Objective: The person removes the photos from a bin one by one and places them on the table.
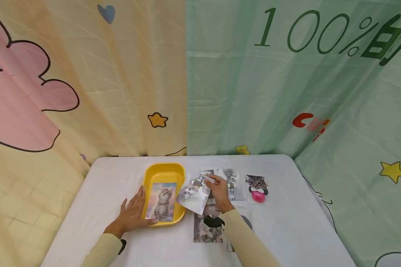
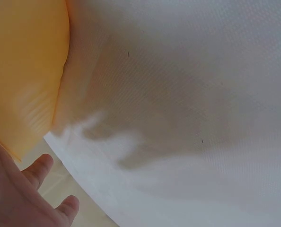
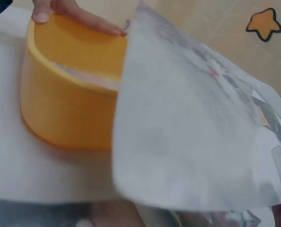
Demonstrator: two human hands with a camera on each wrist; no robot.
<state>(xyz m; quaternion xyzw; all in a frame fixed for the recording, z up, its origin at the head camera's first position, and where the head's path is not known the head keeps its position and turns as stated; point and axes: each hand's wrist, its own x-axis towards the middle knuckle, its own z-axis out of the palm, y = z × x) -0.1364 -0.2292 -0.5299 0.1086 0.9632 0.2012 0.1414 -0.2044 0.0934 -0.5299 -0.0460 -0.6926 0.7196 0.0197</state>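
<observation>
A yellow tray (image 1: 148,176) stands on the table left of the middle, with a kitten picture card (image 1: 163,204) lying in it. My left hand (image 1: 131,213) rests against the tray's left side, fingers spread and thumb over the near rim. In the left wrist view, two of its fingers (image 2: 40,169) stick out straight beside the tray. My right hand (image 1: 219,191) pinches a pale kitten picture card (image 1: 190,193) by its upper right part. That card is tilted at the tray's right edge; in the right wrist view the card (image 3: 188,127) hides part of the tray.
More cat picture cards lie on the white table (image 1: 297,222): a grey one (image 1: 232,178), one with a pink ball (image 1: 258,187), and a darker one (image 1: 207,231) partly under my right wrist. Another card (image 1: 247,217) is mostly hidden by the sleeve. Printed curtains (image 1: 220,92) hang behind.
</observation>
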